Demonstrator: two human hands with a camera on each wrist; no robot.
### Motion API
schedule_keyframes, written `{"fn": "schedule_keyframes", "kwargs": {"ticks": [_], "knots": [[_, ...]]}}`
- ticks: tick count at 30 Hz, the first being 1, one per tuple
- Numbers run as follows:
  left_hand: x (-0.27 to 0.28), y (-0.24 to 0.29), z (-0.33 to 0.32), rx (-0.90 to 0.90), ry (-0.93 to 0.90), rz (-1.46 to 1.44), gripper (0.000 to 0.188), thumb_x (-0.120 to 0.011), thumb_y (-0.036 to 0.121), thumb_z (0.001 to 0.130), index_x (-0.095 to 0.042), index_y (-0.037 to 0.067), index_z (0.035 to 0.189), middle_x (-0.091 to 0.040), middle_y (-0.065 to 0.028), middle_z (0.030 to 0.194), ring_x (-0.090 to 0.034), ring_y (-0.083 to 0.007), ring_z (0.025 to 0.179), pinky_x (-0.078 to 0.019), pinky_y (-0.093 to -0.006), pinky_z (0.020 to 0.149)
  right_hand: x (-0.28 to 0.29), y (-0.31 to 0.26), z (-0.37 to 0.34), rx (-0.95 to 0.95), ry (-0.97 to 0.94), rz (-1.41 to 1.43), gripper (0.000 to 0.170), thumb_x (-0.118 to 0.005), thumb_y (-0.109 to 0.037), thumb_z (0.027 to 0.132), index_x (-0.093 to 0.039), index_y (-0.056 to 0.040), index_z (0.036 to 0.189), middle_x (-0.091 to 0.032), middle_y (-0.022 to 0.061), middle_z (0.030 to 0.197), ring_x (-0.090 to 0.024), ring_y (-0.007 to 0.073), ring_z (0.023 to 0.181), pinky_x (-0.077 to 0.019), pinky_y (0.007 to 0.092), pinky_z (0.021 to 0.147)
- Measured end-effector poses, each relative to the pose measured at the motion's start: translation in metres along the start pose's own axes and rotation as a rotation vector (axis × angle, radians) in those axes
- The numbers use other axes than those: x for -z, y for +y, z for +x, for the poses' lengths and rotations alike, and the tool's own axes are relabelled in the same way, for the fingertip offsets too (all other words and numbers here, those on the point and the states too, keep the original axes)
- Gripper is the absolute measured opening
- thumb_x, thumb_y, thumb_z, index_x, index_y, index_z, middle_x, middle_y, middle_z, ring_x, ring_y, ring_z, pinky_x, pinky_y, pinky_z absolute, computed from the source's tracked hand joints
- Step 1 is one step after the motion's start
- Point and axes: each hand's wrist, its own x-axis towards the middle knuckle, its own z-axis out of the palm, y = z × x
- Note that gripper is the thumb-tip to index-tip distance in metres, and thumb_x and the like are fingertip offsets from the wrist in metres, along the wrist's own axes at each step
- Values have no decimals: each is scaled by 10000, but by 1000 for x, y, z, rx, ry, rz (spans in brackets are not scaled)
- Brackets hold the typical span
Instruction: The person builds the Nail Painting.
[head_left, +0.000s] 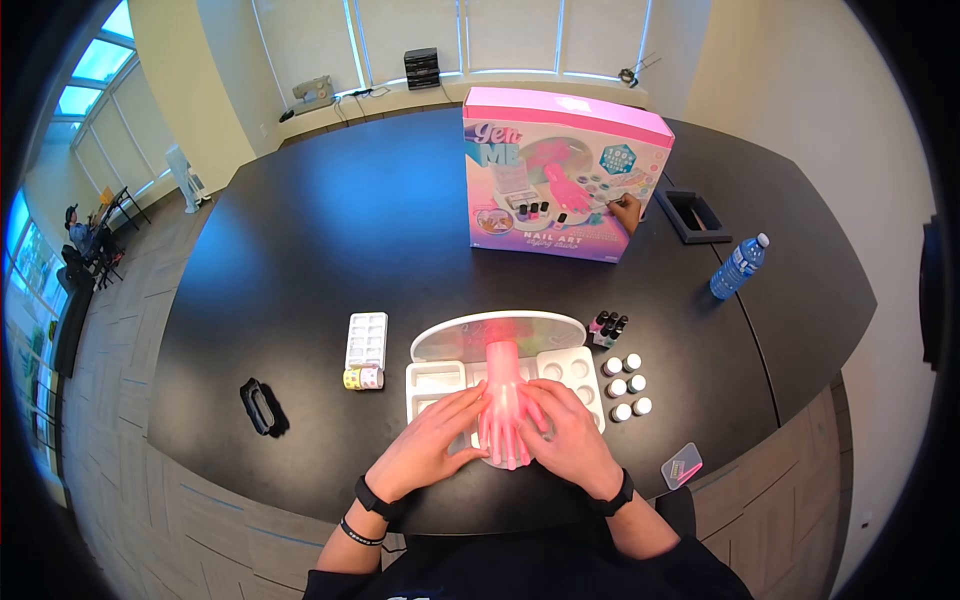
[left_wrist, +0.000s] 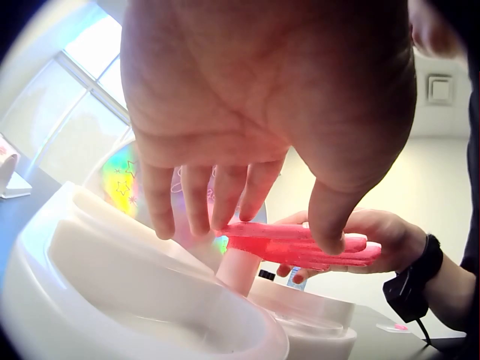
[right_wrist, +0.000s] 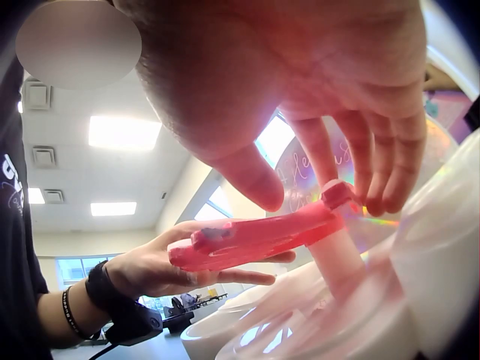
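A pink plastic model hand [head_left: 504, 398] stands on a stalk, fingers toward the person, in a white nail-art station [head_left: 436, 376] with moulded compartments and a mirror-like back panel [head_left: 545, 330]. My left hand [head_left: 428, 448] is along its left side; in the left wrist view the fingertips meet the pink hand's edge and the thumb overlaps its fingers. My right hand [head_left: 574, 448] is at the other side, its fingertips right at the model's thumb [right_wrist: 339, 196]. Fingers of both hands are loosely bent, with gaps between thumb and fingers.
Right of the station stand several white-capped jars [head_left: 616, 388] and black-capped polish bottles [head_left: 608, 326]. A white palette [head_left: 367, 338] with tape rolls [head_left: 364, 378] lies left, near a black band [head_left: 262, 406]. Farther back are the pink box [head_left: 560, 180] and a water bottle [head_left: 739, 267].
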Motion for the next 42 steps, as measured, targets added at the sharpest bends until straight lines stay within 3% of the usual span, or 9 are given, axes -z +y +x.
{"fn": "schedule_keyframes", "kwargs": {"ticks": [1,34,42], "knots": [[0,0,0,1,0,-1,870,-892,221,877,-505,86,1644,-476,-163,1708,-480,-368,1544,-436,-476,1255,0,0,-1,-38,-30,33,440,-769,-199,979,-699,0,1364,-675,211,1364,-678,398,1191,-559,458,1035],[-2,-4,-1,9,-21,29,839,-885,245,891,-517,96,1630,-506,-156,1681,-482,-360,1542,-425,-480,1264,2,-1,-2,-64,-95,2,511,-791,-302,997,-677,-3,1395,-654,229,1376,-695,410,1181,-574,461,1009],[1,-1,-1,16,-14,16,893,-899,236,875,-481,87,1650,-454,-168,1714,-475,-388,1538,-428,-487,1259,3,0,-3,-46,-99,-20,534,-801,-302,986,-661,-8,1410,-641,228,1402,-687,420,1201,-573,469,1017]]}}
